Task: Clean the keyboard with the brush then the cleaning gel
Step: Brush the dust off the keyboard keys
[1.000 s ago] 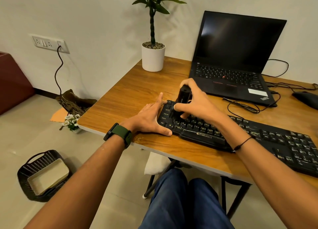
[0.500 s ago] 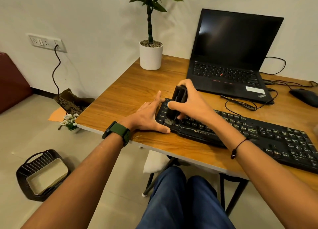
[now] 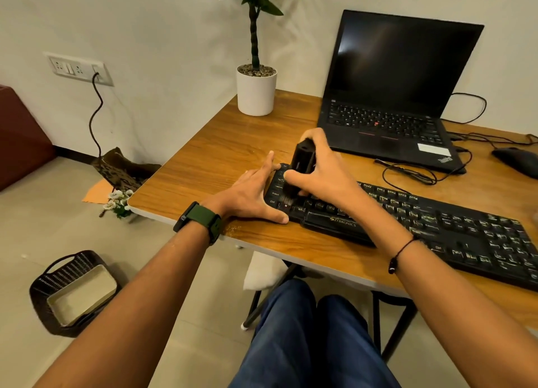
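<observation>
Change since the last half second: the brush [image 3: 298, 174] has come a little nearer me along the left end of the keyboard [image 3: 407, 215], bristles now down among the bottom-row keys by Ctrl and Alt. Over the full second it has travelled from the upper rows to the lowest. I read this as one downward sweep finishing; brushing covers only the left end so far, and the gel step is not begun. No cleaning gel in view.

Left to right. My left hand [image 3: 253, 197]: fingers straight and spread, flat on the table [image 3: 221, 166], thumb touching the keyboard's left edge, position unchanged, bracing it. My right hand [image 3: 321, 172]: fingers and thumb curled round the brush body, holding it near upright.

Surface: wooden tabletop, a white potted plant [image 3: 256, 92] at the back, an open laptop [image 3: 398, 90] with dark screen behind the keyboard, loose cables, a mouse [image 3: 516, 160] at far right.

Room: pale wall with a socket strip [image 3: 78, 68], a dark basket [image 3: 72, 291] on the tiled floor.
</observation>
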